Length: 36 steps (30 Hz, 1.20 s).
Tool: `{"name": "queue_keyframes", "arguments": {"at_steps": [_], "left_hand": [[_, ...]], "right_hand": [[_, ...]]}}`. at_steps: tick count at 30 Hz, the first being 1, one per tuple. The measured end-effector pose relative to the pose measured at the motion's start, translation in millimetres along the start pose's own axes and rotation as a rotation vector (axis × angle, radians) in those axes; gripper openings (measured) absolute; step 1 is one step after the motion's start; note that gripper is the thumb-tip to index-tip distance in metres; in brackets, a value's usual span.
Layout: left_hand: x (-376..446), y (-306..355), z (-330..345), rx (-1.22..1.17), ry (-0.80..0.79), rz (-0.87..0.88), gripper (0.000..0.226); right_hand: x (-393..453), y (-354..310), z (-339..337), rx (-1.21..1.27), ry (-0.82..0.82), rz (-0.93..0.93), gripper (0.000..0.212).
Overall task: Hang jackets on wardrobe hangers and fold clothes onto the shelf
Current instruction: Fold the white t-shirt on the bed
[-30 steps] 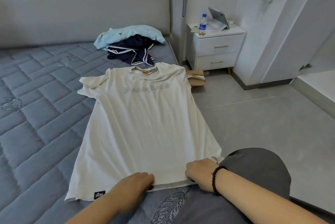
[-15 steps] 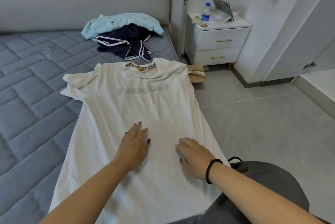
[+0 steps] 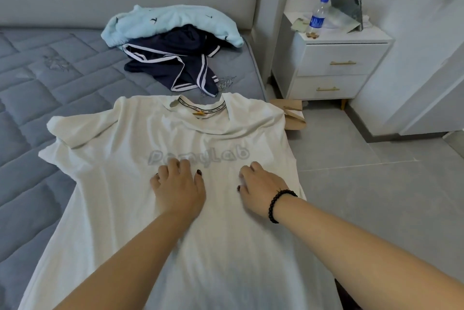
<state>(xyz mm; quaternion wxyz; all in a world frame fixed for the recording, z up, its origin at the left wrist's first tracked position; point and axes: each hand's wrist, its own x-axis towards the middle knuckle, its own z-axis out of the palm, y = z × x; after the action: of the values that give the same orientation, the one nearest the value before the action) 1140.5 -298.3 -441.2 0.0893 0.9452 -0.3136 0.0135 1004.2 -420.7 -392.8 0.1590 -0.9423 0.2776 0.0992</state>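
Head view: a cream T-shirt [image 3: 140,209] lies face-up on the grey quilted bed [image 3: 37,89], its grey chest lettering partly covered. Left hand [image 3: 178,186] and right hand [image 3: 261,189] press flat on it, fingers spread, gripping nothing. The hem is cut off below.

A cream-white T-shirt [image 3: 140,209] lies flat, front side up, directly under both hands, with its collar on the far side of the fingers and its grey chest lettering just beyond the fingertips, partly covered by the left hand. Its left sleeve is folded over itself, far to the left of the left hand, and the hem runs out of the picture near the forearms. Well beyond the hands, past the collar, a dark navy garment with white stripes [image 3: 173,63] lies crumpled, and a light blue garment [image 3: 170,21] lies partly on top of it.
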Motion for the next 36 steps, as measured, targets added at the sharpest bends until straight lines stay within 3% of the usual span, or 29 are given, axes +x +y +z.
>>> {"name": "queue_keyframes", "arguments": {"at_steps": [6, 10, 14, 16, 19, 22, 25, 28, 32, 36], "left_hand": [[92.6, 0.0, 4.2, -0.034, 0.080, -0.092, 0.049], [131.4, 0.2, 4.9, -0.026, -0.155, -0.284, 0.030], [147.6, -9.3, -0.2, -0.080, -0.214, -0.274, 0.029], [147.4, -10.3, 6.6, -0.094, -0.116, -0.265, 0.032], [153.9, -9.5, 14.4, -0.304, 0.233, -0.174, 0.011], [163.2, -15.7, 24.6, -0.451, 0.453, -0.020, 0.037], [182.2, -22.3, 39.4, -0.268, 0.328, -0.053, 0.055], [210.3, -21.7, 40.1, -0.230, 0.300, -0.072, 0.047], [227.8, -25.9, 37.8, -0.281, 0.378, -0.177, 0.035], [234.7, -38.1, 35.7, -0.420, 0.489, -0.058, 0.021]], "right_hand": [[43.4, 21.1, 3.3, 0.223, 0.100, 0.081, 0.022], [60.8, 33.1, -1.4, 0.231, 0.138, 0.114, 0.031], [96.8, 41.5, -17.7, 0.387, 0.093, 0.179, 0.039], [118.7, 39.9, -24.6, 0.380, 0.265, 0.095, 0.030], [153.7, 34.1, -37.2, 0.359, 0.545, -0.069, 0.010], [187.9, 36.6, -51.9, 0.192, 0.624, -0.178, 0.038], [211.8, 40.7, -66.7, -0.105, 0.380, -0.128, 0.058], [224.7, 43.6, -70.9, -0.036, 0.135, 0.048, 0.048], [245.9, 53.5, -70.2, 0.005, 0.263, 0.040, 0.010], [265.3, 64.9, -84.1, 0.179, 0.454, 0.166, 0.014]]}}
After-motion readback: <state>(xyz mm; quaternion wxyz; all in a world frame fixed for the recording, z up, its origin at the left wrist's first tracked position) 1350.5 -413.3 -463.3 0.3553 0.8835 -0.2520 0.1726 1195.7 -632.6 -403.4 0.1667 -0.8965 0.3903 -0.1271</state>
